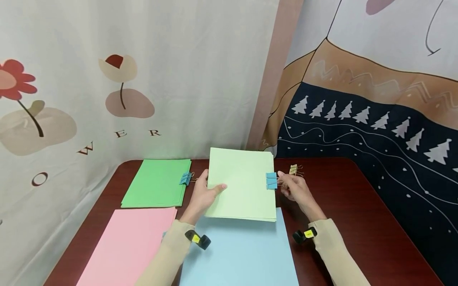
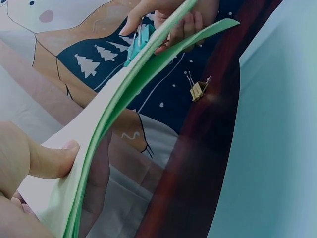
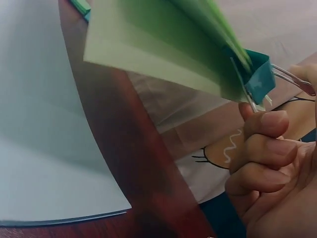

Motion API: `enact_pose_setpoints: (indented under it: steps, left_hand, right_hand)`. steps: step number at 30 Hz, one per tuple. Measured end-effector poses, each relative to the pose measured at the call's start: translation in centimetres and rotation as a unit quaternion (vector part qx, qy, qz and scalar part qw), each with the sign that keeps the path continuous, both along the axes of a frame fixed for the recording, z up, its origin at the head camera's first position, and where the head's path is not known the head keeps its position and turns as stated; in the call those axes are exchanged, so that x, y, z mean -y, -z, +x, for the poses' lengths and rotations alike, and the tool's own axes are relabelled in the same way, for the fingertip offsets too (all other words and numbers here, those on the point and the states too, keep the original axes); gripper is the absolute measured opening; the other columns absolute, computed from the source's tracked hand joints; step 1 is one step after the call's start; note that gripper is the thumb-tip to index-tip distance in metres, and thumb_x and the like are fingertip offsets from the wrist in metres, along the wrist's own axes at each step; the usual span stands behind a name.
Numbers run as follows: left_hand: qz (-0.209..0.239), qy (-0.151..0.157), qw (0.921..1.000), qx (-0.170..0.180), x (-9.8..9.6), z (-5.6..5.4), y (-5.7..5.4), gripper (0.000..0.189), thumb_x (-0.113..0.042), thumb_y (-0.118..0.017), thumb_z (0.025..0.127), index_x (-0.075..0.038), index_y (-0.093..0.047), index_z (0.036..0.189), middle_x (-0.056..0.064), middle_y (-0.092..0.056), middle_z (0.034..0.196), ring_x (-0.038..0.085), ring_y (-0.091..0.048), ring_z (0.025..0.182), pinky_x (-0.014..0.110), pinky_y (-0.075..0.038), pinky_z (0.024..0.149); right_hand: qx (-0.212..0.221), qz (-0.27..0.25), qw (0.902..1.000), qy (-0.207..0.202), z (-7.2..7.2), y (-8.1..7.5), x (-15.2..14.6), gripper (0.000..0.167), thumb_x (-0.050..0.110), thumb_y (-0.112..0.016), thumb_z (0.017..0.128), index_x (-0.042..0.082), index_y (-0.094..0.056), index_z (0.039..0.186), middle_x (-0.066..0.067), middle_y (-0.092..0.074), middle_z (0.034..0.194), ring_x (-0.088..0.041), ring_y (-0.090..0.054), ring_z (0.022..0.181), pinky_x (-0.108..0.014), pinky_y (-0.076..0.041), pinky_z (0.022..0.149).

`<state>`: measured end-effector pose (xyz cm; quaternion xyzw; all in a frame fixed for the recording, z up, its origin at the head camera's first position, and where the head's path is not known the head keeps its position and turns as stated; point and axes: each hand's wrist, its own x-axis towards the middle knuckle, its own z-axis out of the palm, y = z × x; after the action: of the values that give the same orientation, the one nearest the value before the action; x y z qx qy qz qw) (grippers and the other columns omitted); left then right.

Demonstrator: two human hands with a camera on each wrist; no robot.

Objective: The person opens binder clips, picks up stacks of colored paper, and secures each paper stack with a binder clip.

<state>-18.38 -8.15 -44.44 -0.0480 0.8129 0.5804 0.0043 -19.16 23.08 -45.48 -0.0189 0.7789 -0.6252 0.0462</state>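
Observation:
In the head view a stack of light green paper (image 1: 239, 178) is held up over the table's middle, tilted toward me. My left hand (image 1: 202, 195) grips its left edge, thumb on the top sheet and fingers behind. A blue binder clip (image 1: 271, 181) sits at the stack's right edge. The wire handles of this clip are pinched by my right hand (image 1: 297, 190), with the thumb on one side and curled fingers on the other. In the left wrist view the sheets (image 2: 106, 111) part toward the right end, a lower one bending away from the clip (image 2: 140, 44).
Light blue paper (image 1: 239, 254) lies beneath the raised stack. On the left are a green paper stack (image 1: 155, 182) with its own blue binder clip (image 1: 185, 178), and pink paper (image 1: 125, 242). A gold binder clip (image 1: 293, 169) lies on the dark red table (image 1: 343, 198) behind my right hand.

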Motion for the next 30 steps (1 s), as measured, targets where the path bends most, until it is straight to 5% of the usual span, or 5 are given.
enact_pose_setpoints:
  steps: [13,22,30]
  left_hand:
    - [-0.017,-0.002,0.9997,0.016,0.7,-1.8,-1.2,0.056,-0.020,-0.078,0.092,-0.019,-0.049,0.140,0.009,-0.060,0.137,0.027,-0.057,0.113,0.047,-0.049,0.099]
    - [-0.007,0.004,0.9991,0.042,0.9,-3.8,-1.3,0.059,-0.021,-0.077,0.093,-0.018,-0.047,0.143,0.008,-0.056,0.141,0.028,-0.055,0.120,0.050,-0.046,0.108]
    - [0.005,0.000,0.9976,0.069,0.7,-6.0,-0.5,0.062,-0.019,-0.076,0.093,-0.012,-0.045,0.145,0.012,-0.055,0.140,0.029,-0.054,0.125,0.050,-0.045,0.111]
  right_hand:
    - [0.025,0.050,0.9964,-0.063,-2.1,-2.0,-0.5,0.049,0.052,-0.061,0.100,0.004,-0.057,0.089,-0.006,-0.051,0.072,-0.013,-0.044,0.059,-0.025,-0.041,0.052]
    - [0.048,0.091,0.9934,-0.051,-4.4,-2.3,0.1,0.066,0.061,-0.060,0.097,-0.002,-0.065,0.119,-0.004,-0.056,0.077,-0.015,-0.048,0.063,-0.026,-0.045,0.056]
    - [0.071,0.130,0.9885,-0.032,-6.7,-1.9,0.5,0.064,0.068,-0.059,0.094,0.008,-0.068,0.115,-0.004,-0.058,0.082,-0.016,-0.049,0.066,-0.026,-0.045,0.058]
